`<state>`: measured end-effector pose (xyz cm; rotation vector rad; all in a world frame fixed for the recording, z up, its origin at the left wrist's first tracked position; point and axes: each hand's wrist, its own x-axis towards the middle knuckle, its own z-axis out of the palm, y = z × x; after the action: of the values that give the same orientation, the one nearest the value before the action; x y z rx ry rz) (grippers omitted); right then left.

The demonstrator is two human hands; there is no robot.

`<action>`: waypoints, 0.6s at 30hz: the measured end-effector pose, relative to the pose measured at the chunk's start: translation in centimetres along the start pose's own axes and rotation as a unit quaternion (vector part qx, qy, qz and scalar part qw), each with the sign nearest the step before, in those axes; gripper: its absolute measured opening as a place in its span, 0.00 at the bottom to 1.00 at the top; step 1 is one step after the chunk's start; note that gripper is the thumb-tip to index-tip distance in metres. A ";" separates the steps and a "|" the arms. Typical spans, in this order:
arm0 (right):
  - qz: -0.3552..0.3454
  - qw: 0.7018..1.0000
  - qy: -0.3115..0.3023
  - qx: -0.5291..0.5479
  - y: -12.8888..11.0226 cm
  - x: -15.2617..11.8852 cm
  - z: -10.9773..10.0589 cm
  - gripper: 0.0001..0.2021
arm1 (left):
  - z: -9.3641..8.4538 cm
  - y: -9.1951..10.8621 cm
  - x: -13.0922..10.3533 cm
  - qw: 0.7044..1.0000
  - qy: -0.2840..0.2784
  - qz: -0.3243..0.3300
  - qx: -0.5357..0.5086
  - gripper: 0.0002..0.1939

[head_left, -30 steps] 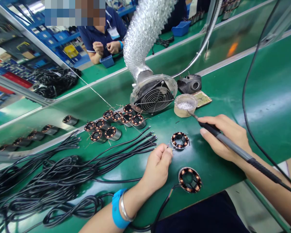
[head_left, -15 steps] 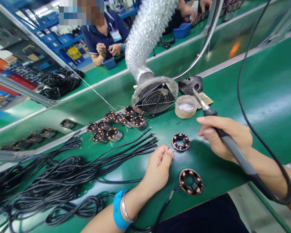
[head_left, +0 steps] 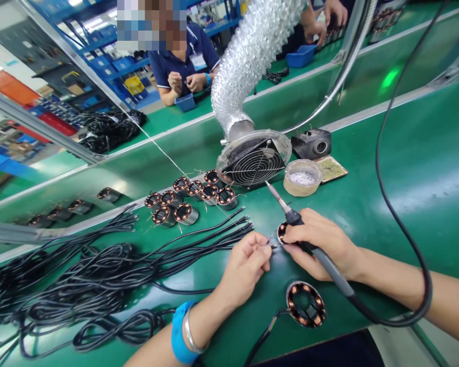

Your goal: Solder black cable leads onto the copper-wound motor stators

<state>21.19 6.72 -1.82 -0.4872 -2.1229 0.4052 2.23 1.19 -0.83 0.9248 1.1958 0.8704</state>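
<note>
One left hand [head_left: 245, 265]: fine wires [head_left: 274, 246] finger-pinched.
Right hand [head_left: 325, 239]: soldering iron [head_left: 331, 267] (cylindrical) gripped.
Copper-wound ring [head_left: 319, 319]: spaced from edge of bench [head_left: 338, 312].

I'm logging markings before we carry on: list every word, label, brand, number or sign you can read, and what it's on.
No text is readable in this view.
Badge on the co-worker's shirt: any print is too small and blurred.
Soldering iron in the right hand: no readable marking.
Black cables: no readable marking.
</note>
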 end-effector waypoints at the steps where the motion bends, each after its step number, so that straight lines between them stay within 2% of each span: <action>1: 0.005 1.000 -0.001 0.001 0.0 -0.1 0.1 0.10 | -0.3 0.1 0.1 1.000 0.006 -0.002 0.000 0.16; 7: 0.014 1.000 -0.005 0.017 0.2 -0.5 0.4 0.13 | -1.6 -0.1 0.6 0.999 0.027 -0.022 0.009 0.17; 11: 0.017 1.000 -0.004 0.006 -0.1 -0.4 0.7 0.12 | -1.3 0.3 0.8 0.998 0.034 -0.037 -0.025 0.18; 18: 0.022 0.998 0.014 0.056 -0.6 -0.5 0.8 0.11 | -0.5 1.4 0.7 0.996 0.038 -0.074 -0.028 0.16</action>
<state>20.68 5.86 -2.35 -0.4728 -2.0534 0.5374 1.74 2.43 0.18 0.7542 1.2818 0.8223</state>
